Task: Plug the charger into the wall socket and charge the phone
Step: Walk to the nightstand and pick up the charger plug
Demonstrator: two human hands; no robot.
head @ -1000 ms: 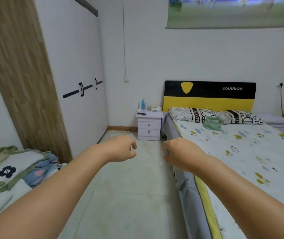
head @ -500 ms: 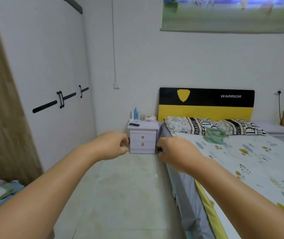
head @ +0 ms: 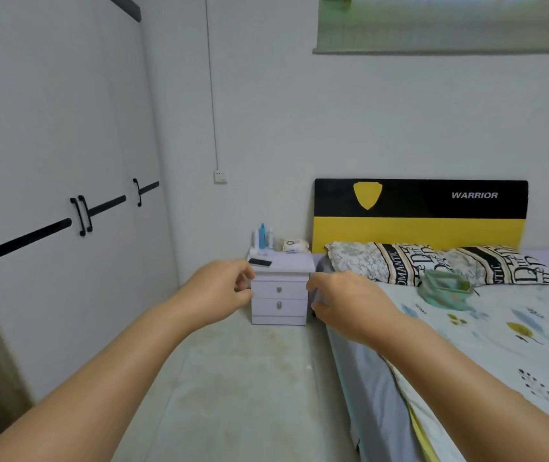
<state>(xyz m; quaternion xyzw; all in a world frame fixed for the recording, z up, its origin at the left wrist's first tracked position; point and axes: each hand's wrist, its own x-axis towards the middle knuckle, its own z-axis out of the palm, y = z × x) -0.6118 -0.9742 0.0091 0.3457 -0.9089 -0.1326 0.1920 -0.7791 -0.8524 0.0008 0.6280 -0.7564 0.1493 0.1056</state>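
Observation:
A dark phone (head: 260, 262) lies flat on the left part of the white nightstand (head: 291, 261) by the bed. A white wall socket (head: 220, 176) sits on the wall above and left of the nightstand, with a thin cable running up from it. No charger can be made out for certain. My left hand (head: 223, 290) and my right hand (head: 346, 301) are stretched forward at chest height, loosely curled, with nothing in them. They hover in front of the nightstand's drawers, well short of it.
Bottles (head: 262, 236) and a white packet (head: 295, 245) stand at the back of the nightstand. A bed (head: 500, 345) with a black-and-yellow headboard (head: 416, 215) fills the right side. A white wardrobe (head: 66, 195) lines the left. Bare floor (head: 243, 378) runs between them.
The view has moved forward down the aisle toward the nightstand, which looks larger. The wardrobe's wood panel and the bedding at the left have slid out of view. Both hands stay outstretched and hold nothing.

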